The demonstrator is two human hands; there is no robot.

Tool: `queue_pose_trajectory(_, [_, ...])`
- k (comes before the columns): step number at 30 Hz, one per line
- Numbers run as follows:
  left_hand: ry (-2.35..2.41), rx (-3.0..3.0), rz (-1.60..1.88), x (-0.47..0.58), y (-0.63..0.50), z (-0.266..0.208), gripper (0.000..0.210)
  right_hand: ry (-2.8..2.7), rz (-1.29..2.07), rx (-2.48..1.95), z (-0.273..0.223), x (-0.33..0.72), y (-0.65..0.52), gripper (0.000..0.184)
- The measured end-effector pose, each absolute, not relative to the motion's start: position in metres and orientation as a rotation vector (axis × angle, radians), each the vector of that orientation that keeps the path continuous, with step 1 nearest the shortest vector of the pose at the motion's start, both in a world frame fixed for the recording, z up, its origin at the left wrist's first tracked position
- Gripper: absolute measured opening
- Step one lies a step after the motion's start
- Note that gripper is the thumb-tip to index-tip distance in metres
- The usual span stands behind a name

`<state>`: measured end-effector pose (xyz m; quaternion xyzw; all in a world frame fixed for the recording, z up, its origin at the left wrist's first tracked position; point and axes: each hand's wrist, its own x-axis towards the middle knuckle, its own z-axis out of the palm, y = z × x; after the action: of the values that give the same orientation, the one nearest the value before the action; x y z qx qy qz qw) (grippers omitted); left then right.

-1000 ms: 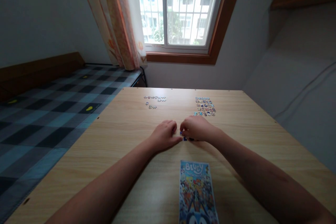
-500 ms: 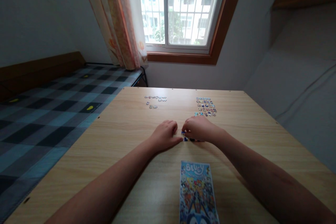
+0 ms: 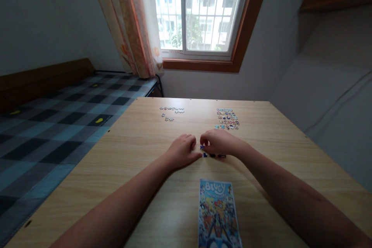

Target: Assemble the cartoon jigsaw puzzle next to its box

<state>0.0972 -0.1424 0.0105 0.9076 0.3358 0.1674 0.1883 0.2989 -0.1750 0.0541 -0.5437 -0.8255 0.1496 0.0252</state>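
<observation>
My right hand (image 3: 220,142) is closed, thumb and fingers bent round a small blue jigsaw piece (image 3: 202,147) at the table surface. Just below it lies a short row of joined or closely set jigsaw pieces (image 3: 205,155), partly covered by the right hand. My left hand (image 3: 183,149) rests on the wood to the left, fingers curled and thumb stretched out apart from them. That thumb's tip touches or nearly touches the left end of the row. Nothing shows in the left hand.
The light wooden table (image 3: 122,170) carries a block of several jigsaw pieces (image 3: 228,118) at the back right and a looser group of pieces (image 3: 172,109) at the back left. A Bluey puzzle box (image 3: 218,213) lies nearest me. A bed (image 3: 72,108) stands left.
The right hand's fingers have shifted slightly at the blue piece, and more of the row shows beneath the hand. My left hand stays in place.
</observation>
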Motion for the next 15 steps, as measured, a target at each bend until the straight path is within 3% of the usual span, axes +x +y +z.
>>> queue_pose_trajectory(6, [0.939, 2.548, 0.466, 0.097, -0.142, 0.010, 0.034, -2.310, 1.204, -1.503, 0.053, 0.320, -0.163, 0.010])
queue_pose_trajectory(15, [0.934, 2.437, 0.535, 0.094, -0.142, 0.014, 0.026, -2.132, 1.307, -1.342, 0.037, 0.322, -0.154, 0.017])
